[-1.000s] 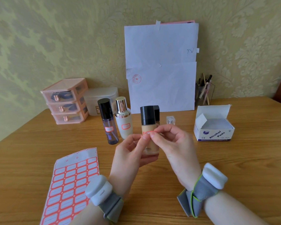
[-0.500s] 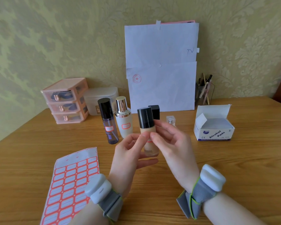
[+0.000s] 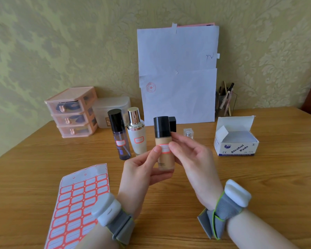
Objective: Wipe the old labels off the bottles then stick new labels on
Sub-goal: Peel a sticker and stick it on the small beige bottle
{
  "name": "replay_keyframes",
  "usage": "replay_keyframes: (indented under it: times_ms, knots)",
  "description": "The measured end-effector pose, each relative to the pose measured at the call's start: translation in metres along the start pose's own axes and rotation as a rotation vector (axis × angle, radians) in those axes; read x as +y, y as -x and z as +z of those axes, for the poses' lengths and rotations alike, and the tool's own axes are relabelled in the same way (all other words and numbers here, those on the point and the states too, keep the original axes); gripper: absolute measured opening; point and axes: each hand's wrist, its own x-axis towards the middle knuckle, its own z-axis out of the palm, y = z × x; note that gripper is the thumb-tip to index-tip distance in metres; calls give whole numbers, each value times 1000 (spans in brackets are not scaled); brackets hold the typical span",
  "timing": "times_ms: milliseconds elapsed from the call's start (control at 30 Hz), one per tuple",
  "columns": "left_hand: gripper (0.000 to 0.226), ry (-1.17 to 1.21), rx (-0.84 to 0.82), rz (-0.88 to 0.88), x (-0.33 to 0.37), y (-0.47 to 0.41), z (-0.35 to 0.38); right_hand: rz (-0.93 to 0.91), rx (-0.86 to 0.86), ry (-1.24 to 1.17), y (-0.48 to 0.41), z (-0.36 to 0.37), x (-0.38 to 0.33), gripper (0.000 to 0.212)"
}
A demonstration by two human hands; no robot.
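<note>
A beige foundation bottle (image 3: 164, 141) with a black cap is held upright above the table between both hands. My left hand (image 3: 142, 169) grips its lower body, thumb pressed on the left end of a red-bordered label (image 3: 164, 147). My right hand (image 3: 192, 159) holds the bottle's right side, thumb on the label's right end. Behind stand a dark purple bottle (image 3: 119, 137) and a cream bottle (image 3: 136, 133) with a gold cap, each bearing a red-bordered label. A sheet of red labels (image 3: 79, 209) lies at the front left.
An open box of alcohol pads (image 3: 235, 139) sits at the right. A small clear bottle (image 3: 188, 133) and a black-capped item (image 3: 172, 124) stand behind the hands. Pink mini drawers (image 3: 72, 112), a frosted box (image 3: 111, 110), white papers (image 3: 178, 76) and a pen holder (image 3: 226, 99) line the wall.
The label went from my fingertips onto the bottle's front. Both thumbs now press its ends, and the bottle has tilted slightly and come up a little.
</note>
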Motion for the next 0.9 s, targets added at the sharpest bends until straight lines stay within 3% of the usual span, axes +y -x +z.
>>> replay_keyframes:
  times_ms: [267,900]
  knots:
    - [34,13,-5,-4,1,0,0,-33,-84,-20,0,0,-2,33]
    - [23,53,-28,-20,-5,-3,-4,-38,-70,30,-2,-3,2,38]
